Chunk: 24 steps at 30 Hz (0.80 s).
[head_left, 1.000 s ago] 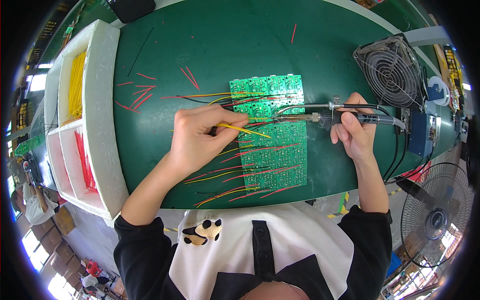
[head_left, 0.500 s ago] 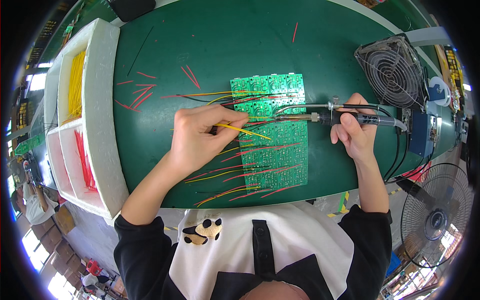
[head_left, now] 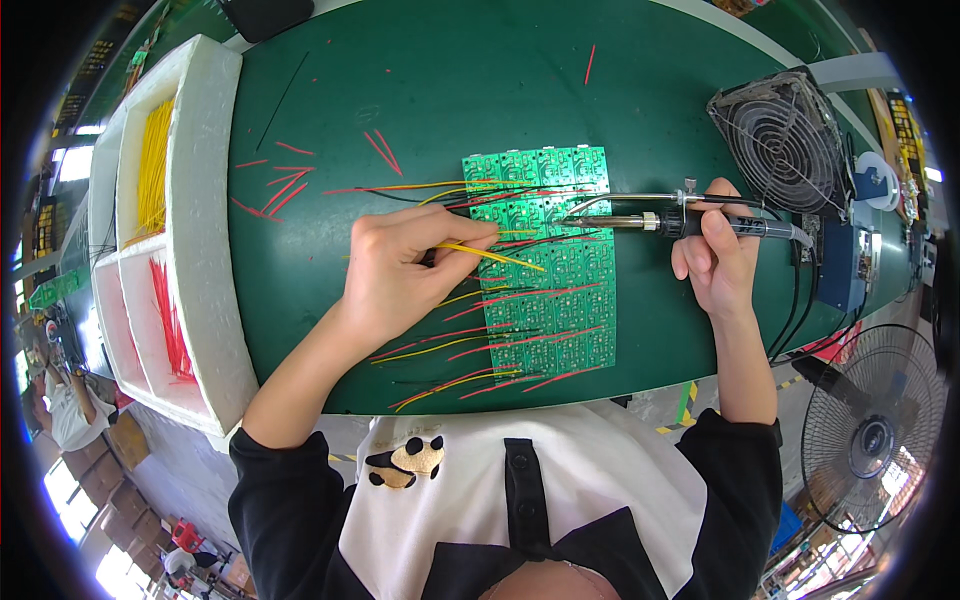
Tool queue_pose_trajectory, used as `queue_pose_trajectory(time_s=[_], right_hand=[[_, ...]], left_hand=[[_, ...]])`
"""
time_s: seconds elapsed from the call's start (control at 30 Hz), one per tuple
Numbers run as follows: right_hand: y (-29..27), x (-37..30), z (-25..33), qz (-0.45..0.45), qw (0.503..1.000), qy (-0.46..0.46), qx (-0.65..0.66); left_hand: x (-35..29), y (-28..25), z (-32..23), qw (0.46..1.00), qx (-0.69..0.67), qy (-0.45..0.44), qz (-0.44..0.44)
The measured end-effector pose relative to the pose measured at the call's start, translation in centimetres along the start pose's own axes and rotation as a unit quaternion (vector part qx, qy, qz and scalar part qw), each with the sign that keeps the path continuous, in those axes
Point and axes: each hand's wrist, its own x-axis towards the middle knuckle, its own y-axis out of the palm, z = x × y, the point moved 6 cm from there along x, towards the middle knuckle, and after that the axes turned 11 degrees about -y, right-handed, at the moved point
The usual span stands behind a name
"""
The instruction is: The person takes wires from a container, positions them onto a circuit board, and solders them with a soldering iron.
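Observation:
A green panel of circuit boards (head_left: 560,265) lies on the bench, with red, black and yellow wires running off its left side. My left hand (head_left: 405,262) is closed in a pinch at the panel's left edge, holding several yellow wires (head_left: 500,257); one yellow end reaches over the board. From the right, my right hand (head_left: 715,255) grips a soldering iron (head_left: 680,222) with a thin curved metal tube fixed along its top. The iron's tip is above the upper middle of the panel, close to that yellow end; I cannot tell whether it touches the board.
At left stands a white foam box (head_left: 205,240) with yellow wires and red wires in separate compartments. Loose red wires (head_left: 287,190) lie beyond my left hand. A small square fan (head_left: 780,145) and a blue device (head_left: 845,270) occupy the right; black cables (head_left: 797,310) trail below the iron.
My right hand has drawn the soldering iron slightly right and away from me, so its tip has shifted off its earlier spot. My left hand stays nearly still with the yellow wires.

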Motion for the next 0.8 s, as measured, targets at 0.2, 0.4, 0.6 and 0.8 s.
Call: queue_pose_trajectory(time_s=[0.2, 0.4, 0.6, 0.8], right_hand=[[0.0, -0.2, 1.0, 0.006, 1.000, -0.021, 0.001], [-0.1, -1.1, 1.9, -0.006, 0.999, -0.033, 0.002], [0.4, -1.4, 0.9, -0.028, 0.999, -0.014, 0.005], [0.5, -1.0, 0.2, -0.029, 0.999, 0.012, -0.010]], left_hand=[[0.2, -1.0, -1.3, 0.998, 0.065, 0.017, -0.001], [0.0, -1.2, -1.4, 0.998, 0.062, 0.031, 0.007], [0.1, -1.8, -0.7, 0.998, -0.011, 0.000, -0.056], [-0.5, -1.0, -0.4, 1.000, 0.005, -0.007, -0.023]])
